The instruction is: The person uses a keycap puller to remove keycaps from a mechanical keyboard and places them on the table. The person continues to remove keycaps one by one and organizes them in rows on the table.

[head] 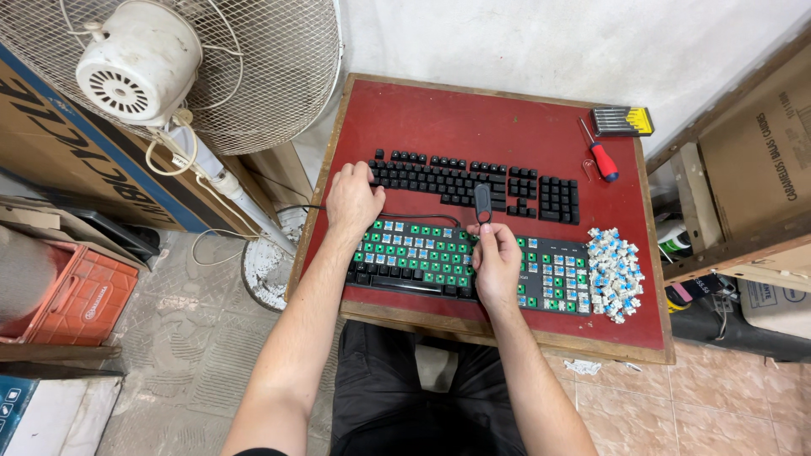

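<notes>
1. Left hand (352,201), centre-left of frame: fingers curled over the left end of the loose black keycaps (473,181), touching them; whether it pinches one cannot be told.
2. Right hand (496,259), centre: pinches a black keycap puller (482,203) above the stripped keyboard (469,266).
3. Pile of blue-and-white switches (615,273), right of the keyboard.
4. Red-handled screwdriver (601,157), upper right of the red table (439,114).

A white pedestal fan (169,72), an orange crate (80,295), a red-handled screwdriver (601,157) and a bit case (622,121) sit about.
</notes>
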